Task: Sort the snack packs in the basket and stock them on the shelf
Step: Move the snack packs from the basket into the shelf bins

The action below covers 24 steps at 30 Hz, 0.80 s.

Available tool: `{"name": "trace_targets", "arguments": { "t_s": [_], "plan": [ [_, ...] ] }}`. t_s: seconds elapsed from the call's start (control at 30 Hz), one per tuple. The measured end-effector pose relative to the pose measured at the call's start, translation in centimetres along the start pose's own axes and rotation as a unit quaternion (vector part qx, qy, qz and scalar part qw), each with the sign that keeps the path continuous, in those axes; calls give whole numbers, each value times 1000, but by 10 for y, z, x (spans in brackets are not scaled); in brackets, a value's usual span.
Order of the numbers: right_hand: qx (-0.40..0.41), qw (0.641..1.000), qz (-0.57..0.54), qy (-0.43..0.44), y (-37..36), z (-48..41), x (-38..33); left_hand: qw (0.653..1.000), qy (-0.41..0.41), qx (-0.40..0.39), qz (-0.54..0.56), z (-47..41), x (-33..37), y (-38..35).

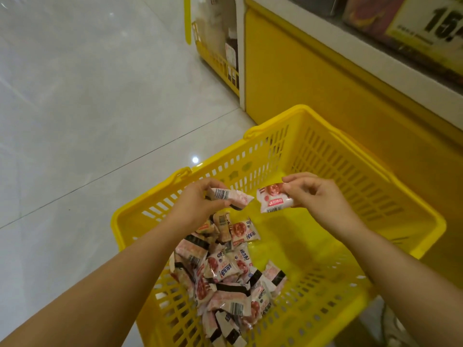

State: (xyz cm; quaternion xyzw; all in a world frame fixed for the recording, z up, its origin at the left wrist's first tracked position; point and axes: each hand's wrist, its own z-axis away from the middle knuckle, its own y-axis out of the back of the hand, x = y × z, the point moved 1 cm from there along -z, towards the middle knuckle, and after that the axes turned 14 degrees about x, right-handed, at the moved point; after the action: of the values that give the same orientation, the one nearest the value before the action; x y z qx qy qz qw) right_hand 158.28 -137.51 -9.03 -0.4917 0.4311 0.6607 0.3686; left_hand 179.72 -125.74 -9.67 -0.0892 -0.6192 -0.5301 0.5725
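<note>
Now we look down at a yellow basket (323,156) standing on the pale tiled floor (100,96), close against the yellow base of the shelf (300,71). Our left hand (198,204) has its fingers curled round one snack pack (229,196), barcode side up. Our right hand (318,196) pinches a second pack (274,200) between thumb and fingertips, its printed face with the red picture turned up. Both packs hang above the basket, just beside each other with a thin gap between them. Below, the loose pile of packs (225,271) lies on the basket floor, heaped toward the left side under our left forearm; the right half of the basket floor shows bare yellow. Up on the shelf, a yellow price sign (426,23) carries large black digits. Another yellow basket (218,53) sits farther off beside the shelf end.
</note>
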Motion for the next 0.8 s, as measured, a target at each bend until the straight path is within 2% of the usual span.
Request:
{"name": "trace_targets", "arguments": {
  "t_s": [0.1, 0.2, 0.3, 0.4, 0.5, 0.6, 0.73, 0.8],
  "plan": [
    [-7, 997, 63, 38, 1, -1, 1, 999, 8, -16, 29, 0, 3, -3],
    [-6, 994, 102, 36, 1, -3, 3, 993, 33, -76, 81, 4, 5, -3],
    [-7, 999, 50, -16, 3, -3, 3, 987, 42, -102, 116, 7, 6, -4],
    [-3, 997, 5, -78, 6, -7, 4, 990, 40, -47, 131, 7, 8, -7],
    [7, 994, -20, -106, 6, -10, 2, 993, 10, -21, 115, 7, 10, -10],
    [2, 987, -78, -139, 3, -8, -1, 999, -21, -7, 44, 7, 10, -10],
    [-60, 981, -117, -145, -5, -2, -8, 996, 19, -42, 73, 8, 13, -14],
    [-46, 981, -121, -146, -12, 1, -10, 990, 65, -53, 115, 10, 15, -18]
  ]
}}
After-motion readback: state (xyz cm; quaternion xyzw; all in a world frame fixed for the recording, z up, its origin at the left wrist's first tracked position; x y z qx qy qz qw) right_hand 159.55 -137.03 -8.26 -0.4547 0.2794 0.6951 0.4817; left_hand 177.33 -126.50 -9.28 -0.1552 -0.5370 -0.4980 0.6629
